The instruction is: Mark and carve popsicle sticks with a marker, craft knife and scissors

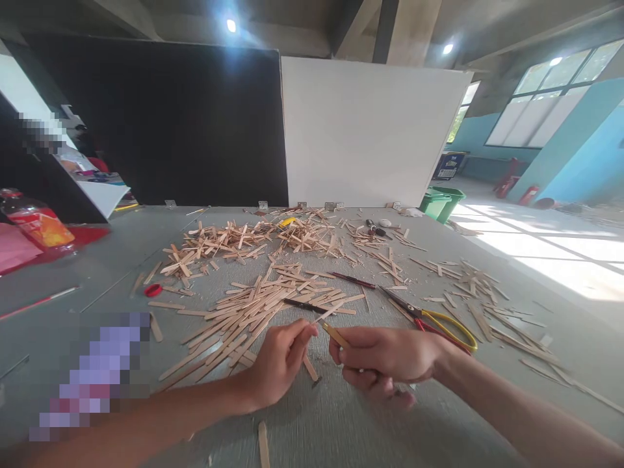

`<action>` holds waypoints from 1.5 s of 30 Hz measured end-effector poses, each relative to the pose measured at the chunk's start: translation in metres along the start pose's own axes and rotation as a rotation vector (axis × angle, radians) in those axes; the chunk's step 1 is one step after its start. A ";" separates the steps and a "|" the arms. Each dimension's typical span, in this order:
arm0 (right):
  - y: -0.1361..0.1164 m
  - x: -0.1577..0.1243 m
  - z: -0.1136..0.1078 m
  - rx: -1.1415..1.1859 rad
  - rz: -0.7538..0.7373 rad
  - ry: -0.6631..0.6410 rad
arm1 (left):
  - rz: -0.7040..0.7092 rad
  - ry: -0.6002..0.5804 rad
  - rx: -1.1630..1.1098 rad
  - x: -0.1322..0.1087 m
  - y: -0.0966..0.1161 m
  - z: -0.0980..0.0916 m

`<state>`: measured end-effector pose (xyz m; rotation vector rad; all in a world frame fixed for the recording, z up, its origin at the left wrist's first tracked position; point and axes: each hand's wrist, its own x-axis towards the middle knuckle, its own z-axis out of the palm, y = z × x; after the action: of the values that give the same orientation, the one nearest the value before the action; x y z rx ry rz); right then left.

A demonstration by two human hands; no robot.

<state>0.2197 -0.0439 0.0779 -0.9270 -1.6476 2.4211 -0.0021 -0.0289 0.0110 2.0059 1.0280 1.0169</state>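
My left hand (280,364) is closed in a pinch on a thin wooden stick (327,313) that points up and to the right. My right hand (385,361) is closed around a yellow-handled tool (336,335) whose tip meets the stick near my left fingertips. Both hands hover just above the grey table (341,416), near its front. A heap of flat wooden sticks (253,312) lies right behind my left hand. Yellow-and-red-handled scissors (429,318) lie shut just beyond my right hand.
More stick heaps (253,237) spread across the table's middle and right side (487,305). A red ring (153,290) and a dark pen (351,280) lie among them. A black board (160,123) and a white board (365,133) stand at the back. A bottle (34,224) stands far left.
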 end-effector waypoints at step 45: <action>0.006 0.012 0.019 -0.364 -0.224 0.566 | -0.086 -0.058 -0.022 0.007 0.014 -0.001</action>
<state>0.2018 -0.0571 0.0716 -1.2447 -1.8493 1.5420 0.0047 -0.0290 0.0250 1.9450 1.0578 0.9156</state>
